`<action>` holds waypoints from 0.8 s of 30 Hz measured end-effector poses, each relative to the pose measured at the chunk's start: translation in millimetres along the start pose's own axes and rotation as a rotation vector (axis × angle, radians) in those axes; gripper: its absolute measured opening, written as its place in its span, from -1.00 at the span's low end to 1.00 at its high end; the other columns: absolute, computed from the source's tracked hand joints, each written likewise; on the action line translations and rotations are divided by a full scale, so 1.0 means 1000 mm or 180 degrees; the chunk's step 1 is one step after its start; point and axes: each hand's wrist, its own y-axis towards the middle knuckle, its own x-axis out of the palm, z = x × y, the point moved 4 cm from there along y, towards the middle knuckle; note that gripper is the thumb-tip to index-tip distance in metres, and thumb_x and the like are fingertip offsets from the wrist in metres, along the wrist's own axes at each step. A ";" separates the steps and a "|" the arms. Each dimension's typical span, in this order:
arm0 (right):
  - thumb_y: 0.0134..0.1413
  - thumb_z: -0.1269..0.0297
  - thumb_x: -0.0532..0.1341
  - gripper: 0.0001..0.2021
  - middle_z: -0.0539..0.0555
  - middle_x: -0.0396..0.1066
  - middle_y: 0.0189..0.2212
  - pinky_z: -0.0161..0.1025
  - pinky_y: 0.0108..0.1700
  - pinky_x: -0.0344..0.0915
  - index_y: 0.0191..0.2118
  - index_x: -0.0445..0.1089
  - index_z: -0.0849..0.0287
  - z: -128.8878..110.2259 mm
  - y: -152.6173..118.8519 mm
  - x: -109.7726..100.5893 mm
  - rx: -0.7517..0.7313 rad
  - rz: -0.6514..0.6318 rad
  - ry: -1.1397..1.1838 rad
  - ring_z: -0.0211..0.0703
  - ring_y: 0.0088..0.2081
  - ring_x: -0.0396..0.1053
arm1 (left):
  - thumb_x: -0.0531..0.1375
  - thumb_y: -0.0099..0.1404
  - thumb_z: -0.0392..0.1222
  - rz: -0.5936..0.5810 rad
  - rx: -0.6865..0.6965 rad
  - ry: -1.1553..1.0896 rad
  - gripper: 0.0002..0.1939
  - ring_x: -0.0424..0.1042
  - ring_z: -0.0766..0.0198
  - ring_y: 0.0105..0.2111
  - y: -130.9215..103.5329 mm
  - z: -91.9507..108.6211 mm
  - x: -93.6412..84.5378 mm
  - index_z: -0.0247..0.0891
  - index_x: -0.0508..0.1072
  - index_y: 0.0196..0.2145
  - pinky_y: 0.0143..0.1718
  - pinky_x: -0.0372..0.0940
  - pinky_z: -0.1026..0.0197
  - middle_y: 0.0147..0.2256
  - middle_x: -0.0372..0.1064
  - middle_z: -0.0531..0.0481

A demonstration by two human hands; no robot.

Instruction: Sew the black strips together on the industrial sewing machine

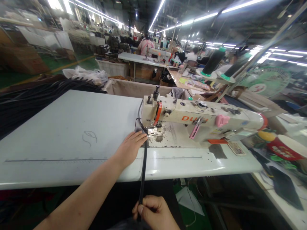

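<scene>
A narrow black strip (144, 166) runs from the needle area of a white sewing machine (177, 118) down over the table's front edge. My left hand (130, 147) lies flat beside the presser foot, fingers stretched out, its fingertips at the strip. Below the table edge, my right hand (154, 210) pinches the strip's lower part between thumb and fingers. The strip looks taut between the two hands. Whether the needle is in the strip is hidden by the fingertips and glare.
Black strips (43, 99) are piled at the table's left. A loose thread (90, 137) lies on the white tabletop (59, 127). Pink thread snips (195, 129) hang on the machine. Thread cones (213, 62), a green fan (266, 81) and a red-and-white tub (286, 147) stand right.
</scene>
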 end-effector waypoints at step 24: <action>0.08 -0.12 0.37 -0.60 0.08 0.54 -0.48 -0.23 -0.21 0.31 -0.43 0.65 0.16 0.004 -0.002 -0.013 0.0043 0.0212 0.0247 -0.13 -0.36 0.45 | -0.05 0.30 -0.55 -0.0033 -0.0068 0.0180 -0.32 0.14 0.08 0.37 0.002 0.005 -0.005 -0.13 0.40 0.26 0.39 0.00 -0.16 0.26 0.34 -0.07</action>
